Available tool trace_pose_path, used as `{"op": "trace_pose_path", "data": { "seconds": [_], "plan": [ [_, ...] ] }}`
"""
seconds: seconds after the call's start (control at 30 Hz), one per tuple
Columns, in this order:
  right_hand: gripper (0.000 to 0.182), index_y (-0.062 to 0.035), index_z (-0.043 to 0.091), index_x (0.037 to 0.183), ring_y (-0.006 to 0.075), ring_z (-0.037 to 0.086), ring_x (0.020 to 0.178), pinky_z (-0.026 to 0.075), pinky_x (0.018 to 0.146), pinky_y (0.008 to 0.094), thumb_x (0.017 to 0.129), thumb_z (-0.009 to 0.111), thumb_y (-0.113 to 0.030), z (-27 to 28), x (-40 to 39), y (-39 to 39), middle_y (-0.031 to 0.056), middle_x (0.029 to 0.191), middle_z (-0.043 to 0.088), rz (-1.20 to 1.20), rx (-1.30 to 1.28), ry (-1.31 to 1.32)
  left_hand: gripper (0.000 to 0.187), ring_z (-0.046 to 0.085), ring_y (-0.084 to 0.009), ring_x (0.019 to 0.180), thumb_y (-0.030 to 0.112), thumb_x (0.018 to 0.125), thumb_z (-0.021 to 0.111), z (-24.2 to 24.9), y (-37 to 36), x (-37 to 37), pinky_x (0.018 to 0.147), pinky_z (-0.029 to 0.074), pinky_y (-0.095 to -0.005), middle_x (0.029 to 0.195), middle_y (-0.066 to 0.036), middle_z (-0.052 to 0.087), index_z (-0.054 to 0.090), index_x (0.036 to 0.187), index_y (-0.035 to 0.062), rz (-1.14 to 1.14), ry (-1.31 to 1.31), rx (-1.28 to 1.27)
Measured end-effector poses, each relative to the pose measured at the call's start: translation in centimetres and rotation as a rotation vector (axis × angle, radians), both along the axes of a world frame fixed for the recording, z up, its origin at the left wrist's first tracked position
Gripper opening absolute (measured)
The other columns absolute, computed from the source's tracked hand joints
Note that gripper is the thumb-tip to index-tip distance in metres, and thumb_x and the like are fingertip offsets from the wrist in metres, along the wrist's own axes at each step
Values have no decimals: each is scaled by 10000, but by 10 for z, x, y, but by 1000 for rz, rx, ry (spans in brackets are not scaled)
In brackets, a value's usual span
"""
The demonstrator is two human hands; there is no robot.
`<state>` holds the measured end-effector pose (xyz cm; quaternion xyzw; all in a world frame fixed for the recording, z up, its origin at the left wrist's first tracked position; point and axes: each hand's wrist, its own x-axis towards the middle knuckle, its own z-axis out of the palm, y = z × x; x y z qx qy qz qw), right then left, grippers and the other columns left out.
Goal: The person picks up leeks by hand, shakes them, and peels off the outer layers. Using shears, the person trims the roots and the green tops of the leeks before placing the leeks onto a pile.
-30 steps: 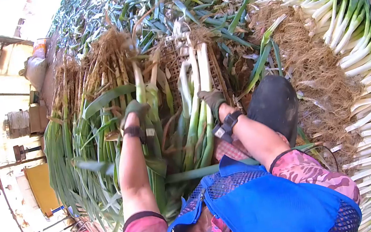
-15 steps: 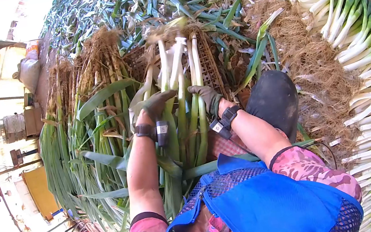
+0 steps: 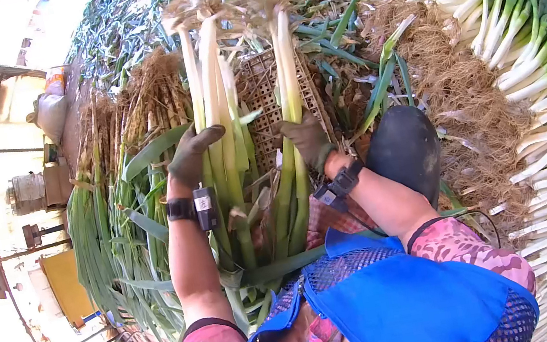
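Note:
My gloved left hand is closed around several leeks, whose roots point away from me. To its right, my gloved right hand grips a smaller bunch of leeks. Both bunches stand apart, with a brown plastic crate showing between and behind them. Their green leaves run down toward my lap. Close to my left hand, on its left, lies a heap of untrimmed leeks with brown roots.
Cleaned leeks form a curved row on the right, beside a pile of roots. Loose green leaves cover the ground at the top. My dark-covered knee is right of my right hand. A yellow board stands at left.
The leeks have separated into two bunches. My left hand has moved left with one, and my right hand slightly right with the other, uncovering more of the crate between them.

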<state>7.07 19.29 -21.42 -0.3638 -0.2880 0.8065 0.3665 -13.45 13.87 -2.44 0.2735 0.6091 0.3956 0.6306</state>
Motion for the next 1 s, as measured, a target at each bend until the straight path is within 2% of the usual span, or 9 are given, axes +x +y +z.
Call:
{"op": "trace_pose_path", "data": {
  "seconds": [0.13,0.27,0.37,0.6,0.67,0.7,0.77,0.9,1.0],
  "plan": [
    [366,2,589,1084,205,627,761,527,686,340,826,697,-234,12,-9,-18,85,911,652,145,26,-220,593,647,-213,953,137,779,756,-65,6,7,817,540,-335,1066,-129,683,532,1305,-20,-132,492,-266],
    [676,-33,448,1334,209,630,913,526,810,331,767,755,-237,34,-14,-43,124,1027,652,189,421,-242,557,649,-208,932,199,873,701,-121,-10,1,813,540,-314,1154,-98,655,488,1365,52,-82,33,-10],
    [814,-65,347,1403,243,625,929,522,858,342,723,777,-182,80,-21,-54,163,1082,625,308,451,-212,566,652,-190,944,452,896,675,-51,-11,18,839,538,-343,1097,-85,670,578,1259,29,11,-266,-132],
    [996,37,218,1485,421,493,1253,401,1067,428,792,683,-506,140,-8,-82,317,1375,451,465,1075,-593,472,634,-226,973,285,856,666,-37,-32,-42,893,517,-356,1090,-121,658,581,1216,-10,-254,319,94],
    [975,41,245,1471,419,484,1264,400,1065,429,796,678,-514,145,7,-70,311,1399,429,535,1219,-557,258,666,-292,932,-19,843,614,6,-48,-13,801,549,-345,1025,-171,671,670,1088,37,-645,1028,579],
    [965,42,258,1465,418,479,1269,399,1064,430,798,676,-518,152,18,-61,308,1411,418,566,1289,-540,353,664,-268,959,112,818,691,19,-54,-13,792,550,-342,1056,-151,669,633,1153,21,-724,1045,736],
    [1020,45,170,1503,423,290,1407,238,1173,435,790,712,-443,186,42,-33,297,1521,258,134,1307,-597,681,645,-220,974,368,707,772,47,-70,14,869,527,-343,1089,-119,657,555,1228,-12,-186,63,43],
    [1123,37,-5,1521,448,57,1473,118,1198,486,797,707,-441,191,18,5,326,1563,77,-22,1189,-1020,843,648,-219,976,445,638,818,56,-99,42,870,527,-353,1083,-104,662,518,1282,-8,-193,96,104],
    [911,18,185,1513,400,208,1449,179,1187,457,848,649,-398,184,-11,39,260,1544,247,-384,1124,-1175,831,644,-206,984,436,629,857,63,-111,60,889,514,-339,1069,-85,664,542,1266,6,-233,77,125]
  ]
}}
